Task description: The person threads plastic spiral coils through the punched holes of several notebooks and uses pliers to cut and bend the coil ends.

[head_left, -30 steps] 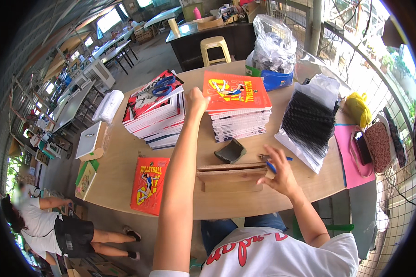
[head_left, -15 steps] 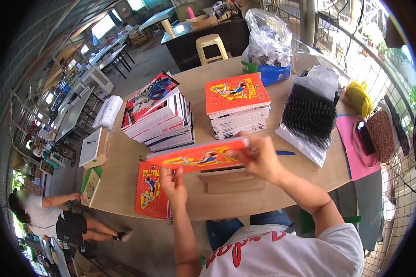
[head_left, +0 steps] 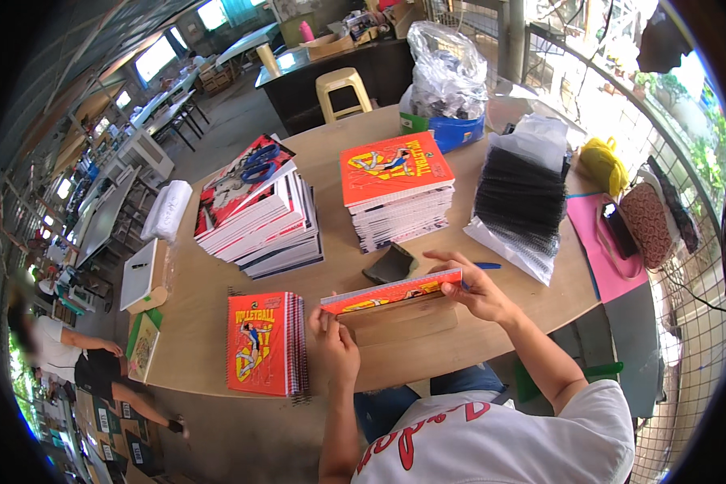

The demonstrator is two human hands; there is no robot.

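Observation:
Between my two hands I hold an orange-red notebook (head_left: 395,295), tipped so that its edge and part of its cover show. My left hand (head_left: 336,345) grips its left end, and my right hand (head_left: 482,295) its right end. A low wooden block (head_left: 407,329) lies beneath it. To the left of my left hand is a pile of orange-red notebooks (head_left: 256,343) with dark spiral coils along their edges. Farther off stands a tall stack of sheets with similar orange covers (head_left: 398,168). A dark scrap (head_left: 390,264) and a blue pen (head_left: 487,265) lie just past my hands.
At the left, blue-handled scissors (head_left: 260,163) rest on a stack of books (head_left: 258,222). Black coils (head_left: 518,198) lie on white wrapping at the right, near a pink sheet (head_left: 597,242) with a phone (head_left: 619,232). A bulging plastic bag (head_left: 448,73) stands behind. Another person (head_left: 60,343) is far left.
The held notebook has moved right and nearer to me, away from the spiral-bound pile, and levelled out. The dark scrap and the whole spiral-bound pile now show. My view has shifted slightly.

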